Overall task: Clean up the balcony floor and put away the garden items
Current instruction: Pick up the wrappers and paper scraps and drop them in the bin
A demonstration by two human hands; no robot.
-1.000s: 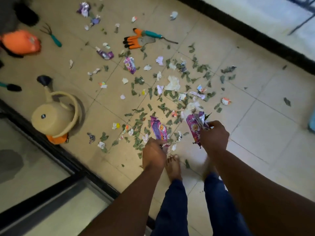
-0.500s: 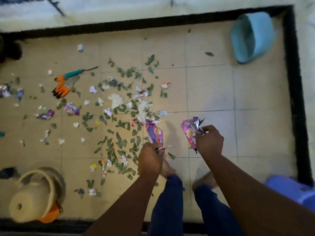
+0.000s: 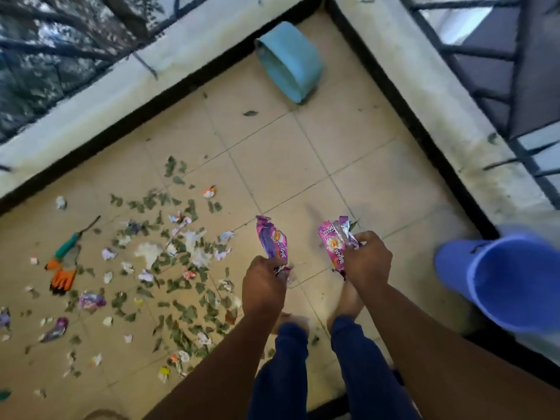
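My left hand [image 3: 263, 284] is closed on the lower end of a purple snack wrapper [image 3: 271, 240] that sticks up from my fist. My right hand [image 3: 368, 263] grips a pink snack wrapper [image 3: 331, 242] together with a crumpled bit of foil. Both hands hover above my bare feet. Green leaves [image 3: 181, 298] and torn paper scraps [image 3: 148, 253] lie scattered over the beige tiled floor [image 3: 288, 165] to the left. More purple wrappers [image 3: 91, 300] lie among them.
An orange garden glove [image 3: 62, 278] and a teal-handled hand tool [image 3: 69, 242] lie at the left. A light blue bin [image 3: 291, 62] lies tipped in the far corner. A blue bucket [image 3: 512, 283] stands at my right. A low ledge with railing borders the floor.
My view has swung to the right: the watering can and orange items have left the frame, the blue bucket and balcony corner came in. Both hands still hold their wrappers.
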